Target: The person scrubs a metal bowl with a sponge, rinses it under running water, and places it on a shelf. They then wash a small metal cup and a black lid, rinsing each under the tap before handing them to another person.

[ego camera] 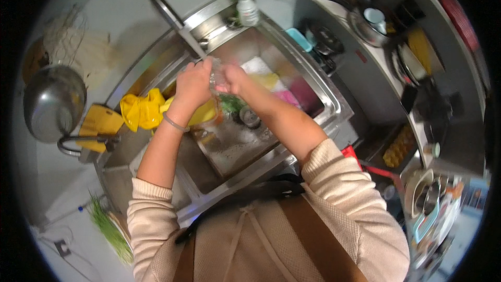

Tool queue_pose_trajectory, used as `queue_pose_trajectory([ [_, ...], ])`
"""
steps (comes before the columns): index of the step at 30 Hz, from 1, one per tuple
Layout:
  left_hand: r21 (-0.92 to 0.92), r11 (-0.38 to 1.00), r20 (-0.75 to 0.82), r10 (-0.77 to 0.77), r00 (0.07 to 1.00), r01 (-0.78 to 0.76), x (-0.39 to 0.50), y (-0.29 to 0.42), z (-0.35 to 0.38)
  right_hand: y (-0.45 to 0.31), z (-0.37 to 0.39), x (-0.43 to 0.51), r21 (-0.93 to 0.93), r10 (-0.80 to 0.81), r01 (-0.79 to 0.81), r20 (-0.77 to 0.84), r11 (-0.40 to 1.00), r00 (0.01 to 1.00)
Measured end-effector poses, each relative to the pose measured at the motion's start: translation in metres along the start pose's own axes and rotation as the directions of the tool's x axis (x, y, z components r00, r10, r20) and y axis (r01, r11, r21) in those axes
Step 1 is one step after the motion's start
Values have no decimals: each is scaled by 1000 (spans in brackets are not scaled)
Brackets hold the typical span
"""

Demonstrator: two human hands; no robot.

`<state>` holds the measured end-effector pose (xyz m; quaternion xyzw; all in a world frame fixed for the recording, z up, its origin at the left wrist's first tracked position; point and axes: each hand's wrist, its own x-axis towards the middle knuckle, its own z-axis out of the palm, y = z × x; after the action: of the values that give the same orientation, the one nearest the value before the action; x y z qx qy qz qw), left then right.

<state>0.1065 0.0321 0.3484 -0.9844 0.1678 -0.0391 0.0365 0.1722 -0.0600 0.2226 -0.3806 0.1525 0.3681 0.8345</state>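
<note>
Under the spout of the steel faucet [176,19], my left hand [194,84] grips a clear, shiny object [215,72], perhaps a glass or thin plastic; blur and fingers hide its shape. My right hand [231,79] is closed against the object's other side, its fingers curled and blurred. Below my hands in the sink sit a yellow-filled container [205,113], some green leaves [231,103] and a small round metal-looking item [249,117]. Yellow rubber gloves [143,109] drape over the sink divider beside my left wrist.
A spray bottle [247,9] stands at the sink's back corner. The right basin holds a white item with yellow and a pink cloth [287,98]. A steel bowl [54,103] and second faucet [90,141] are left. Green scallions [109,231] lie lower left; shelves with pans [368,27] rise right.
</note>
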Motion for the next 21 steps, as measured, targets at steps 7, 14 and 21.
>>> queue_pose_trajectory([
  [7,-28,961,43,-273,961,275,-75,-2,36,2,-12,34,-148,241,-193,494,970,836],
  [14,-300,680,274,-610,744,669,-181,26,85,51,-154,-14,-876,-61,461,473,-141,879],
  [21,-339,281,505,-751,426,898,-209,60,90,96,-153,5,-908,-216,359,315,214,924],
])
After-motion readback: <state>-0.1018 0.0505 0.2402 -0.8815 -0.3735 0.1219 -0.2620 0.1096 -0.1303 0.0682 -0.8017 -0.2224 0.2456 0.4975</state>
